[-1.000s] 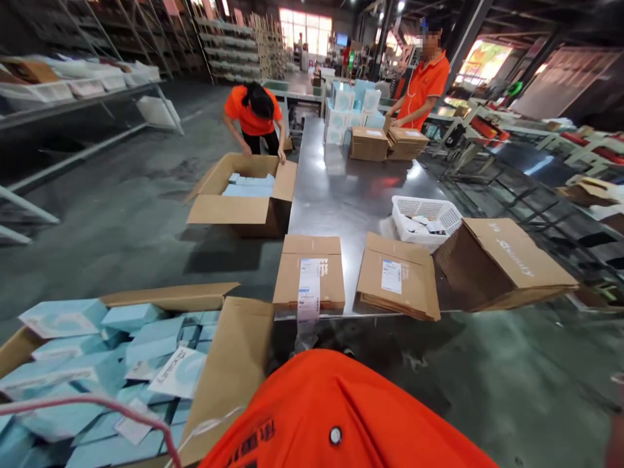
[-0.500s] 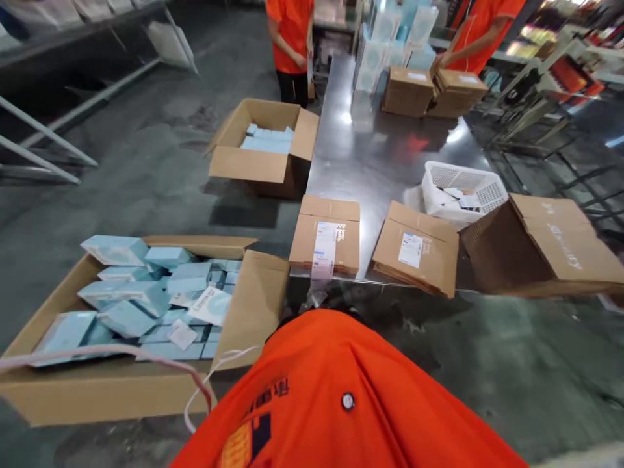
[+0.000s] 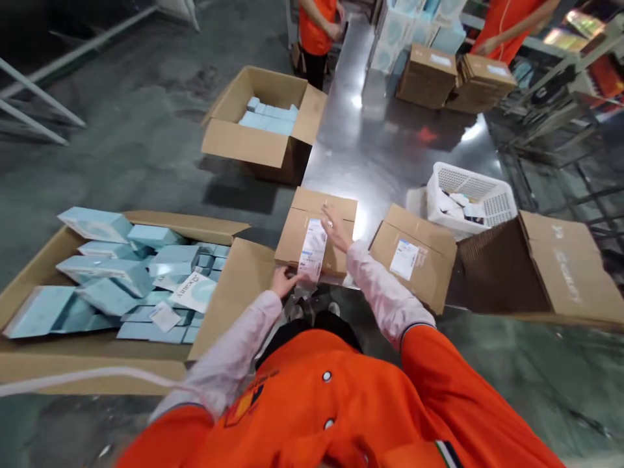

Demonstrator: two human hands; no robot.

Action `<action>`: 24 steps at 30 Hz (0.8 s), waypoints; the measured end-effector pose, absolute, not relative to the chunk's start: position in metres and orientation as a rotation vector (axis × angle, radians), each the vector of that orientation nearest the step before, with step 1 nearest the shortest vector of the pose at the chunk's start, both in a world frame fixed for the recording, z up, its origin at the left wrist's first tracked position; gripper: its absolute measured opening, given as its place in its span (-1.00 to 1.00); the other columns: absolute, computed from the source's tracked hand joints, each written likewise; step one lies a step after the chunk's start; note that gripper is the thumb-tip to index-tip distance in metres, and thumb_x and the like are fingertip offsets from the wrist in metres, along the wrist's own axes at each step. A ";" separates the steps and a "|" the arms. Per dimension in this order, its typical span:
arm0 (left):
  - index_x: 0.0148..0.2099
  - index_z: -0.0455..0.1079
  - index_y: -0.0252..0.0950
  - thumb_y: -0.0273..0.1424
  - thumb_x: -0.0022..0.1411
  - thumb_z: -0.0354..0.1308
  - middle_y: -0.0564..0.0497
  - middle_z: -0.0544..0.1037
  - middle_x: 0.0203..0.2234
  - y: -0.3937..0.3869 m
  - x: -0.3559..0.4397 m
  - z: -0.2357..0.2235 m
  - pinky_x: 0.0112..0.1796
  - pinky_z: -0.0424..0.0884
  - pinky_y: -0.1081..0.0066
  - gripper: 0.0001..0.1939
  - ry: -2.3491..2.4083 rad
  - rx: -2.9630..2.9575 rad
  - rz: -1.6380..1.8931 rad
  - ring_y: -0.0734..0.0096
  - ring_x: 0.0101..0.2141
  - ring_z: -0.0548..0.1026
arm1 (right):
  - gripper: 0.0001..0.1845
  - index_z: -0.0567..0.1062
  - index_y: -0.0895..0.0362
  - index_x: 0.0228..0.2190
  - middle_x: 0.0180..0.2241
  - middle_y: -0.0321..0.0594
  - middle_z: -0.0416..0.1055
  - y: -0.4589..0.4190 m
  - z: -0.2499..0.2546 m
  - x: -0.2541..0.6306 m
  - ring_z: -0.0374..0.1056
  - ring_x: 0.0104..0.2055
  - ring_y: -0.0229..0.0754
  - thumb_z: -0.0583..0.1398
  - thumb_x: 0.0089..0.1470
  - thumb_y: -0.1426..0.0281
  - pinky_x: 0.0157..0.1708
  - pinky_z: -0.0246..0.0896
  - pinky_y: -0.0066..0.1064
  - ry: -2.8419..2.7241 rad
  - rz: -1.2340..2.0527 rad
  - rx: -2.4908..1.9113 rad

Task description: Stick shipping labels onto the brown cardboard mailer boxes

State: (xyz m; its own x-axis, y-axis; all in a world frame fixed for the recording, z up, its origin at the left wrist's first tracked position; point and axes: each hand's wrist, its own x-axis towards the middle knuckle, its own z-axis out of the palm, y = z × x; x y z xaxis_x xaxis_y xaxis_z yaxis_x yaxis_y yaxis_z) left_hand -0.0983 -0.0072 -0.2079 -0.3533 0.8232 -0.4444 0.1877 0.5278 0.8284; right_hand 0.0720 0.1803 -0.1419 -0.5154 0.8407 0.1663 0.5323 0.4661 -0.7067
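Note:
A small sealed cardboard box (image 3: 312,224) sits at the near edge of the steel table (image 3: 390,156), with a long white label strip (image 3: 312,250) hanging over its front. My left hand (image 3: 284,281) is closed on the lower end of that strip at the box's front edge. My right hand (image 3: 335,227) lies flat on the box top, fingers stretched out beside the label. Pale sleeves cover both forearms.
A large open carton (image 3: 229,292) of light blue boxes stands on the floor to my left. A flat labelled carton (image 3: 414,253), a white basket (image 3: 470,195) and a tipped brown carton (image 3: 560,266) lie right. Two people in orange work at the far end near another open carton (image 3: 263,123).
Both my hands have come into view and reached the small box; before, neither showed. The camera has tilted down and closer to the table's near edge.

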 end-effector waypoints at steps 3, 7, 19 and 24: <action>-0.47 0.42 -0.33 -0.22 -0.23 0.51 -0.22 0.55 -0.34 0.004 -0.083 -0.221 -0.10 0.41 0.21 -0.60 1.910 0.784 0.884 -0.11 -0.03 0.46 | -0.39 0.16 0.20 0.35 0.40 -0.03 -0.02 0.197 -0.168 0.045 -0.26 0.49 0.07 -0.04 0.38 0.22 0.41 -0.34 0.15 -2.656 0.682 -1.159; -0.55 0.35 -0.30 -0.11 -0.30 0.48 -0.16 0.56 -0.44 0.007 -0.076 -0.225 -0.18 0.44 0.22 -0.55 1.803 0.696 0.917 -0.06 -0.17 0.54 | -0.33 0.09 0.14 0.38 0.44 -0.13 -0.14 0.208 -0.198 0.030 -0.32 0.49 0.09 -0.01 0.35 0.16 0.39 -0.53 0.22 -2.918 0.436 -1.127; -0.33 0.55 -0.41 -0.15 -0.53 0.59 -0.20 0.64 -0.37 -0.095 -0.086 -0.165 -0.29 0.48 0.28 -0.34 1.269 0.292 0.722 0.14 -0.37 0.58 | -0.33 0.09 0.11 0.38 0.45 -0.14 -0.18 0.203 -0.198 0.033 -0.33 0.49 0.10 -0.01 0.35 0.13 0.38 -0.55 0.23 -2.910 0.429 -1.178; -0.29 0.49 -0.35 -0.10 -0.35 0.53 -0.13 0.63 -0.41 -0.064 -0.156 -0.116 -0.34 0.52 0.31 -0.40 1.486 0.337 0.950 0.12 -0.36 0.59 | -0.28 0.17 0.20 0.35 0.42 0.03 -0.11 0.109 -0.209 0.051 -0.26 0.48 0.12 0.09 0.29 0.12 0.40 -0.51 0.18 -2.928 0.498 -0.931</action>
State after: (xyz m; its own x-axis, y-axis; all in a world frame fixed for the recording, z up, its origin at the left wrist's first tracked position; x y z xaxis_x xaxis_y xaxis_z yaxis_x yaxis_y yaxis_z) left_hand -0.1563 -0.0643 -0.1156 -0.1799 0.7055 -0.6855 -0.3259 0.6148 0.7182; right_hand 0.0507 0.1086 -0.2094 -0.8206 0.5673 -0.0686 0.5581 0.7698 -0.3097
